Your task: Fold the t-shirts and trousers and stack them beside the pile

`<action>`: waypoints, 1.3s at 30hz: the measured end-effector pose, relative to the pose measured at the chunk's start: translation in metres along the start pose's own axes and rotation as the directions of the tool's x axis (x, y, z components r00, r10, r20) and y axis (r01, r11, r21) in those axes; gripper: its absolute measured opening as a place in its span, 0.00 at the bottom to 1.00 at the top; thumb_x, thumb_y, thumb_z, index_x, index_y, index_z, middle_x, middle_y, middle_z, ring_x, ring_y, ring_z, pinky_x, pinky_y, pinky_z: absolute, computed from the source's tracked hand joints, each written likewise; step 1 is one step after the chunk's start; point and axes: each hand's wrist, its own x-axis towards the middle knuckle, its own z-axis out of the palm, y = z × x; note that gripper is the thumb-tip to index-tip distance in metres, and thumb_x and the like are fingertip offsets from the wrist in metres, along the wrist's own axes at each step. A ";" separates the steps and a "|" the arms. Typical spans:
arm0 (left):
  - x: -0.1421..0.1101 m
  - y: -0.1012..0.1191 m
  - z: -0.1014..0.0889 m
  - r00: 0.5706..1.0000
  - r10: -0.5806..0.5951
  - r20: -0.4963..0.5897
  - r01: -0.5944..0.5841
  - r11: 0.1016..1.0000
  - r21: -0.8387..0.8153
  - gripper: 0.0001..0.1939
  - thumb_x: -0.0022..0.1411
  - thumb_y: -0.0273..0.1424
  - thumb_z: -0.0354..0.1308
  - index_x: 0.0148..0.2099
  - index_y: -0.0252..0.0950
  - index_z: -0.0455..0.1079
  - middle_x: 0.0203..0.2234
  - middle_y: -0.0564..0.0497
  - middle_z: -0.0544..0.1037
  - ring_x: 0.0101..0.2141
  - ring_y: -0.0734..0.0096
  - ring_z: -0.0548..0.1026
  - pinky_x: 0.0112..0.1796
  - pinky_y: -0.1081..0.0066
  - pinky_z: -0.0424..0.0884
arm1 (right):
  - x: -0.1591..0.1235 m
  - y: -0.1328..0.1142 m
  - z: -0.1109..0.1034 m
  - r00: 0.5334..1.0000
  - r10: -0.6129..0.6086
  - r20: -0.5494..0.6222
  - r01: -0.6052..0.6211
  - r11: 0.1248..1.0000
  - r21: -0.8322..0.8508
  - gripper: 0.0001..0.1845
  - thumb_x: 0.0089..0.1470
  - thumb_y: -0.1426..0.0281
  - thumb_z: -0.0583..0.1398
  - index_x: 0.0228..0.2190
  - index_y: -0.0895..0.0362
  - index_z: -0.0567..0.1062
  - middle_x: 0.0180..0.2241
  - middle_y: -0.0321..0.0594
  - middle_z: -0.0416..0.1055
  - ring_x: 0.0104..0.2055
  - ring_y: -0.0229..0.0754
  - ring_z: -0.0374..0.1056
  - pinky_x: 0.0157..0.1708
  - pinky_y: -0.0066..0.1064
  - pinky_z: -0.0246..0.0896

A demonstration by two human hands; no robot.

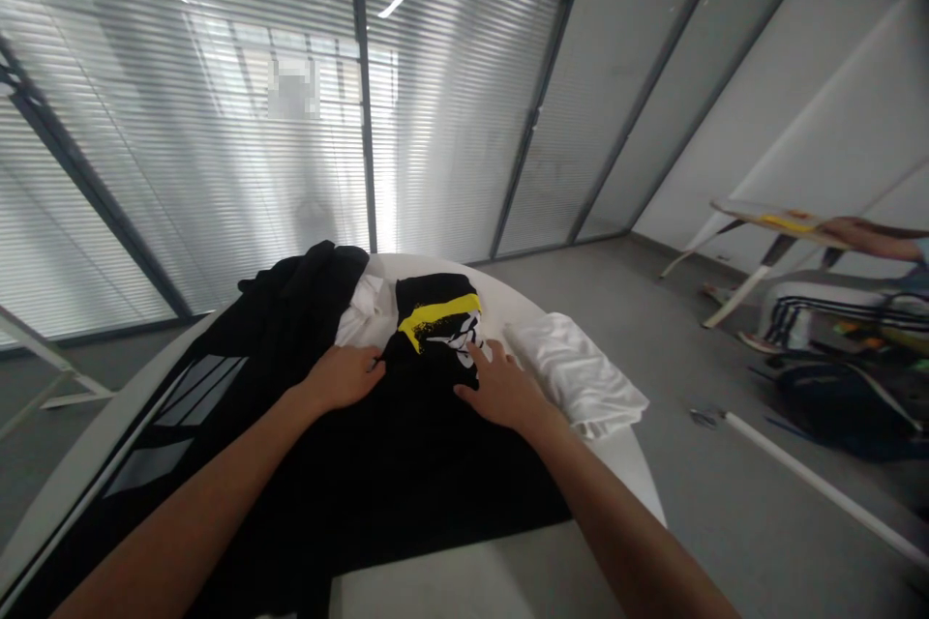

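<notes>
A black garment (421, 464) with a yellow and white print is spread over the round white table (464, 585) in front of me. Part of it is folded over at the far end, where the yellow band shows. My left hand (344, 377) pinches the fabric at the left edge of this folded part. Over the white print, my right hand (502, 389) rests with its fingers apart. White cloth (363, 309) lies just beyond my left hand. To the right of my right hand is a folded white cloth (577, 372).
More black clothing (290, 295) is heaped along the table's left side. Glass partitions with blinds (442, 116) stand behind. At the right, another person's arm (878, 237) reaches over a second table (755, 211). A dark bag (846, 406) and a white pole (813, 479) are on that side.
</notes>
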 end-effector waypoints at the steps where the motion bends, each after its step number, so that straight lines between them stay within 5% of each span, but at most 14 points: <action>1: -0.008 0.004 -0.002 1.000 0.002 0.014 -0.002 1.000 0.017 0.24 0.65 0.45 0.45 0.47 0.35 0.75 0.35 0.39 0.80 0.39 0.52 0.77 0.44 0.60 0.67 | -0.005 0.001 -0.002 1.000 0.002 0.019 -0.002 1.000 -0.008 0.42 0.53 0.49 0.58 0.64 0.49 0.53 0.64 0.54 0.50 0.58 0.65 0.58 0.48 0.49 0.59; 6: -0.037 0.015 -0.005 0.995 0.039 0.087 -0.016 0.968 -0.251 0.33 0.60 0.45 0.54 0.64 0.38 0.60 0.47 0.40 0.78 0.45 0.52 0.77 0.47 0.62 0.67 | -0.020 0.003 0.000 0.998 0.000 0.066 0.003 0.999 -0.048 0.44 0.54 0.47 0.58 0.65 0.49 0.51 0.58 0.55 0.58 0.57 0.67 0.58 0.48 0.52 0.57; 10: -0.045 0.022 -0.006 0.993 0.065 0.101 0.001 0.837 -0.547 0.38 0.55 0.40 0.61 0.66 0.40 0.58 0.57 0.44 0.71 0.51 0.56 0.74 0.48 0.68 0.67 | -0.019 0.005 0.006 0.996 -0.029 0.090 0.033 0.999 -0.039 0.42 0.55 0.48 0.57 0.65 0.48 0.52 0.59 0.54 0.58 0.58 0.66 0.55 0.49 0.52 0.56; 13: -0.049 0.029 -0.007 0.956 -0.007 0.292 0.205 0.728 -0.655 0.36 0.57 0.40 0.57 0.67 0.42 0.55 0.48 0.44 0.78 0.35 0.63 0.78 0.30 0.71 0.71 | -0.017 0.006 0.008 0.995 -0.036 0.090 0.038 0.999 -0.020 0.41 0.56 0.51 0.58 0.65 0.48 0.52 0.59 0.54 0.58 0.58 0.65 0.55 0.49 0.51 0.57; 16: -0.052 0.031 -0.008 0.890 -0.007 0.456 0.353 0.645 -0.678 0.37 0.58 0.41 0.55 0.68 0.44 0.51 0.44 0.44 0.79 0.24 0.69 0.75 0.17 0.76 0.62 | -0.018 0.007 0.006 0.996 -0.050 0.077 0.051 0.999 -0.006 0.41 0.55 0.52 0.59 0.65 0.47 0.52 0.60 0.53 0.56 0.59 0.63 0.55 0.49 0.49 0.56; 21: -0.059 0.020 -0.020 0.881 -0.005 0.472 0.325 0.734 -0.597 0.48 0.51 0.42 0.63 0.70 0.44 0.47 0.52 0.39 0.73 0.26 0.67 0.77 0.17 0.77 0.63 | -0.027 0.016 -0.002 0.994 -0.002 0.108 0.005 1.000 -0.030 0.47 0.53 0.45 0.58 0.66 0.49 0.50 0.57 0.56 0.60 0.57 0.64 0.59 0.50 0.49 0.54; 25: -0.068 0.021 -0.037 0.807 0.132 0.575 0.254 0.802 -0.541 0.59 0.44 0.39 0.69 0.72 0.46 0.38 0.49 0.40 0.76 0.24 0.67 0.76 0.18 0.77 0.64 | -0.031 0.021 -0.002 0.983 -0.021 0.181 0.027 0.999 -0.031 0.59 0.44 0.40 0.61 0.68 0.49 0.43 0.59 0.59 0.57 0.59 0.69 0.56 0.51 0.51 0.53; 28: -0.070 0.025 -0.036 0.771 0.201 0.604 0.231 0.795 -0.561 0.58 0.45 0.35 0.67 0.72 0.44 0.38 0.39 0.45 0.80 0.21 0.69 0.74 0.18 0.76 0.64 | -0.030 0.020 -0.001 0.974 -0.049 0.221 0.054 0.998 -0.018 0.64 0.40 0.43 0.65 0.68 0.49 0.41 0.62 0.61 0.52 0.61 0.71 0.52 0.53 0.51 0.51; 31: -0.064 0.028 -0.020 0.812 0.224 0.539 0.205 0.755 -0.623 0.50 0.47 0.30 0.63 0.71 0.45 0.47 0.35 0.49 0.80 0.22 0.69 0.74 0.22 0.75 0.67 | -0.030 0.019 -0.003 0.965 -0.106 0.238 0.100 0.994 0.037 0.63 0.41 0.47 0.67 0.68 0.50 0.41 0.61 0.60 0.53 0.61 0.67 0.54 0.53 0.47 0.52; 34: -0.054 0.030 -0.001 0.887 0.189 0.421 0.201 0.662 -0.722 0.42 0.47 0.27 0.58 0.66 0.46 0.59 0.44 0.49 0.79 0.32 0.66 0.77 0.30 0.73 0.71 | -0.030 0.017 -0.007 0.963 -0.168 0.212 0.158 0.985 0.062 0.57 0.44 0.53 0.67 0.67 0.48 0.45 0.61 0.55 0.54 0.58 0.62 0.58 0.52 0.44 0.53; 39: -0.039 0.025 0.016 0.938 0.054 0.341 0.263 0.529 -0.807 0.40 0.47 0.24 0.54 0.65 0.42 0.60 0.44 0.49 0.79 0.32 0.69 0.77 0.31 0.74 0.71 | -0.021 0.015 -0.003 0.989 -0.141 0.034 0.141 0.990 -0.006 0.45 0.51 0.62 0.63 0.66 0.50 0.52 0.59 0.52 0.59 0.57 0.58 0.59 0.52 0.41 0.53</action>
